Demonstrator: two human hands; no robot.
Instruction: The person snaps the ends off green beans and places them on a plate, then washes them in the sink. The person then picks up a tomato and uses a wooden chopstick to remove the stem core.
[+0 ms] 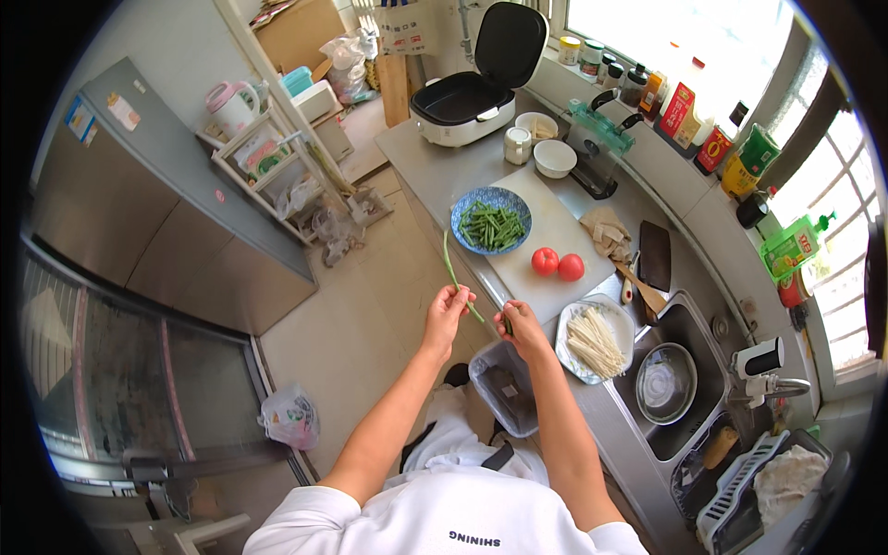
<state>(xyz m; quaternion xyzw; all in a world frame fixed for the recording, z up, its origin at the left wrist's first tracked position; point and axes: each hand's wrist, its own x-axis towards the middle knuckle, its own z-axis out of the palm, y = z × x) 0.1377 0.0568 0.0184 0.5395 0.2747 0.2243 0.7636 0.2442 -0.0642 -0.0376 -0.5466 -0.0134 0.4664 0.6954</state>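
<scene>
My left hand (442, 319) pinches a long green bean (448, 260), whose upper part rises past the fingers and whose lower end points towards my right hand. In my right hand (525, 330), the fingers are curled around short green bean pieces (508, 323), partly hidden by the fingers. Both hands hover over the counter's front edge, a small gap between them. Beyond them a blue patterned bowl (460, 243) holds many cut green bean pieces (492, 227). Beneath my right forearm stands a lined trash bin (485, 374).
Two tomatoes (558, 264) sit on a white cutting board (541, 208). Enoki mushrooms (595, 343) lie on a plate (566, 331) beside the sink (707, 423), which holds a metal basin (666, 383). An open electric cooker (463, 111) is at the far end; bottles line the windowsill.
</scene>
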